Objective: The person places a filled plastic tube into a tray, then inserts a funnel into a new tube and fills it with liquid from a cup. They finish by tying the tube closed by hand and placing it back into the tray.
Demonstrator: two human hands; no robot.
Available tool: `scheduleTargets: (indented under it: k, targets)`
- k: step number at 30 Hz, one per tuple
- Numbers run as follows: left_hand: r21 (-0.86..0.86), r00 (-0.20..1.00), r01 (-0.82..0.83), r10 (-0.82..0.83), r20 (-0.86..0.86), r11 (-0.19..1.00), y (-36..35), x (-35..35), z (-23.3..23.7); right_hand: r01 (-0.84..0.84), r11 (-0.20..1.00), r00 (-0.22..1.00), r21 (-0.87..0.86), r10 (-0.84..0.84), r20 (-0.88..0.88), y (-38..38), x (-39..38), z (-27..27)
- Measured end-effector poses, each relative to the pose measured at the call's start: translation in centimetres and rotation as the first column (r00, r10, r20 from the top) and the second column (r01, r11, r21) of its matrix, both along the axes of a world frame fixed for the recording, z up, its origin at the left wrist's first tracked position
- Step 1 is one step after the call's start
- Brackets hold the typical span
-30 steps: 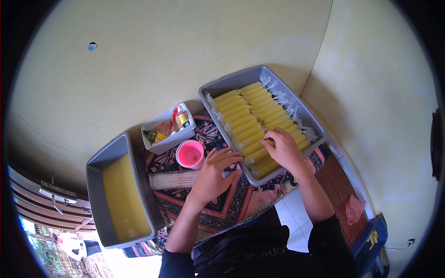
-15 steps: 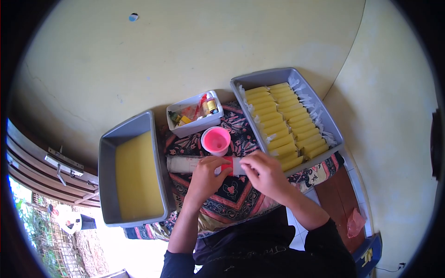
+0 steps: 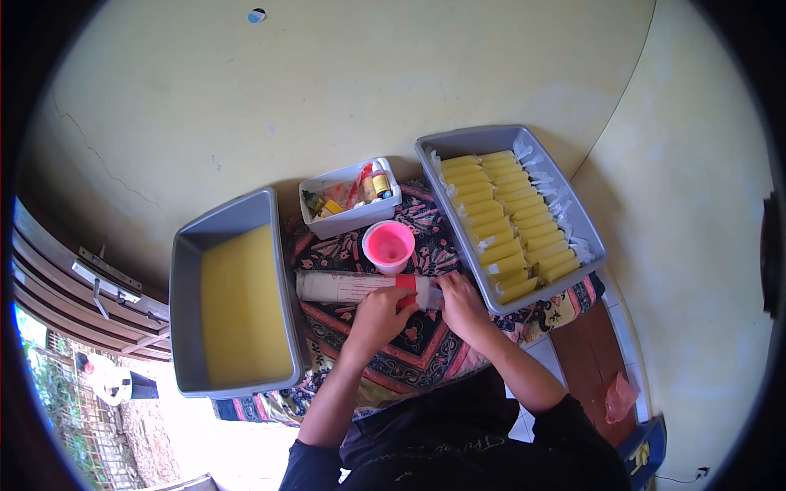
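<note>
A long pack of clear plastic bags [image 3: 344, 286], white with red print and a red band, lies across the patterned cloth in front of me. My left hand [image 3: 379, 321] holds it near the red band, fingers curled over its near side. At the pack's right end, the fingers of my right hand [image 3: 463, 304] are closed on the clear plastic edge. Just behind the pack stands a pink cup [image 3: 390, 244] set in a paler container. To the right, a grey tub [image 3: 602, 237] holds rows of yellow-filled tied bags [image 3: 508, 225].
A grey tub [image 3: 174, 311] of yellow liquid [image 3: 241, 311] stands left. Behind the cup is a white basket [image 3: 352, 219] with small bottles. On the floor at right are a blue container [image 3: 655, 458] and a pink plastic bag [image 3: 621, 398]. A person [image 3: 106, 380] is outside, lower left.
My right hand has come down onto the pack's right end, its fingers lower and flatter. My left hand has shifted slightly right and down. The view has tilted a little.
</note>
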State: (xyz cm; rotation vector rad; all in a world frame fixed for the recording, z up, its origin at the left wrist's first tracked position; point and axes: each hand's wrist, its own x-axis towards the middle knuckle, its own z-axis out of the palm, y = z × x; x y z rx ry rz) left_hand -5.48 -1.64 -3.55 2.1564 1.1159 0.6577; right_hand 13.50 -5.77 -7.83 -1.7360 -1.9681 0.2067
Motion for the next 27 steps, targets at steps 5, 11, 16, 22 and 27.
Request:
scheduleTargets:
  k: [5, 11, 16, 22, 27]
  targets:
    - [0.017, 1.000, 0.005, -0.005, -0.031, 1.000, 0.1, 0.7, -0.6, -0.007, 0.998, 0.992, 0.061, 0.015, -0.129, 0.5, 0.0, 0.2]
    - [0.052, 0.997, -0.008, 0.012, -0.079, 0.999, 0.5, 2.2, -0.6, 0.027, 0.991, 0.980, 0.130, 0.000, -0.199, 0.2, -0.7, 1.4]
    - [0.103, 0.992, 0.011, 0.002, -0.127, 0.995, 0.9, 2.3, -2.2, 0.004, 0.973, 0.972, 0.231, 0.051, -0.230, 0.0, -0.8, 1.9]
    - [0.151, 0.991, -0.132, 0.134, -0.002, 0.980, 1.3, 1.8, -1.9, -0.033, 0.992, 0.975, 0.118, 0.059, -0.216, -0.5, -0.3, 0.7]
    - [0.209, 0.988, -0.134, 0.146, -0.045, 0.969, 1.3, 1.6, -1.7, -0.027, 0.999, 0.983, 0.037, 0.033, -0.179, -0.7, 0.0, -0.1]
